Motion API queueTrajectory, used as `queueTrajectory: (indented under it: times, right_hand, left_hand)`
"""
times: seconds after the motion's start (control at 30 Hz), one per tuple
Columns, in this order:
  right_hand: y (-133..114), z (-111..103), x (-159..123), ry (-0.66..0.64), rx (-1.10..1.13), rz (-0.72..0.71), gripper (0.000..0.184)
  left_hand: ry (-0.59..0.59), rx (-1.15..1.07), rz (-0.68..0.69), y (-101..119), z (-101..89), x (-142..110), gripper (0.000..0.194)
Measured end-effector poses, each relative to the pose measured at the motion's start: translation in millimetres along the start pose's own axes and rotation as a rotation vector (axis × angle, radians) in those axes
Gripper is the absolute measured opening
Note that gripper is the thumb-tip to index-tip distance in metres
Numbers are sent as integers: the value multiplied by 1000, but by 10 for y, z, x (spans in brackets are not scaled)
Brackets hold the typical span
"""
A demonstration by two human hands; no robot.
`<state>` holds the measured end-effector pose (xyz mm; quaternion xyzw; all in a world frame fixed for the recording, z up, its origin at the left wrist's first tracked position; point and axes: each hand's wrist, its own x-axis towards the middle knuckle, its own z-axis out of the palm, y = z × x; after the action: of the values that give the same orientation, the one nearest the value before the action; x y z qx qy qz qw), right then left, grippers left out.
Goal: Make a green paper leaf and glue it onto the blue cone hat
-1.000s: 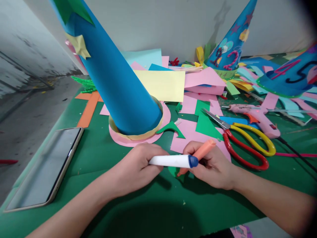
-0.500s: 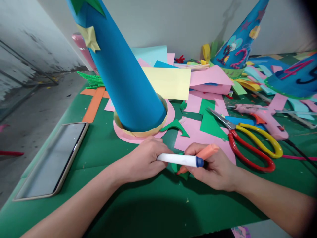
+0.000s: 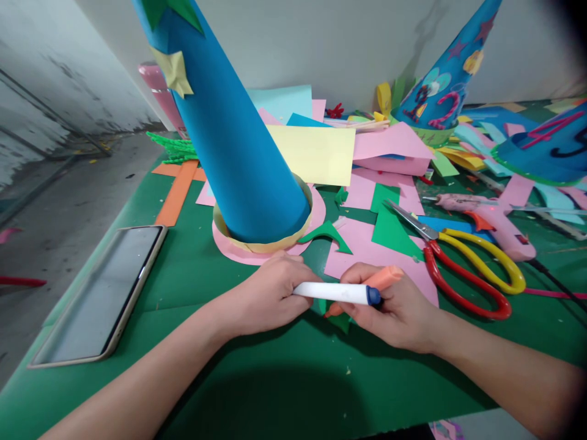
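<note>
My left hand (image 3: 277, 293) is closed around a white marker (image 3: 334, 293) with a blue end, which points right across the front of my other hand. In my right hand (image 3: 397, 311) is an orange marker (image 3: 385, 278), slanted with its tip down to the left. That tip is at a small green paper piece (image 3: 340, 322) on the table, partly hidden by my hands and the white marker. Just behind my left hand stands a tall blue paper cone hat (image 3: 257, 159) with a pale yellow band, a pink brim and paper stars.
Red-and-yellow-handled scissors (image 3: 463, 260) lie right of my hands, beside a pink glue gun (image 3: 504, 226). A phone (image 3: 98, 293) lies at left on the green table (image 3: 275, 391). Paper scraps (image 3: 316, 153) and two decorated blue hats (image 3: 440, 85) are farther back.
The whole view has shifted slightly. The orange marker's tip has moved a little left over the green paper piece; both hands keep their grips.
</note>
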<state>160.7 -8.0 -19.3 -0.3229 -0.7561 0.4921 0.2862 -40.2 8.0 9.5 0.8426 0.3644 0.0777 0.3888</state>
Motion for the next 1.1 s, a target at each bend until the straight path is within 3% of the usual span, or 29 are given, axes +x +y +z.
queueTrajectory:
  times: [0.17, 0.3, 0.37, 0.5, 0.57, 0.67, 0.77, 0.83, 0.9, 1.0, 1.1]
  right_hand:
    - [12, 0, 16, 28, -24, -42, 13]
    - [-5, 5, 23, 92, 88, -47, 13]
    - [-2, 5, 27, 216, 169, -7, 10]
    - [62, -23, 57, 509, 309, 70, 10]
    - [113, -50, 80, 586, 373, 58, 11]
    - [176, -91, 104, 640, 461, 46, 9]
    - [190, -109, 104, 654, 467, 43, 6]
    - [163, -101, 93, 636, 419, 18, 6]
    - [113, -77, 76, 573, 335, 11, 9]
    - [30, -25, 49, 397, 228, 35, 14]
    - [-15, 16, 36, 267, 155, 12, 13]
  left_hand:
    - [30, -41, 29, -18, 1, 8, 33]
    - [49, -107, 6, -64, 16, -12, 28]
    - [123, -169, -73, -91, 29, -35, 27]
    - [437, -252, -211, -97, 52, -106, 24]
    - [544, -239, -186, -61, 62, -149, 23]
    - [546, -133, -8, 36, 100, -210, 22]
    - [452, 85, 191, 133, 215, -237, 27]
    - [381, 271, 251, 167, 351, -227, 27]
    - [433, 465, 380, 173, 516, -204, 28]
    - [472, 749, 362, 171, 740, -186, 28]
    - [484, 830, 290, 198, 845, -207, 31]
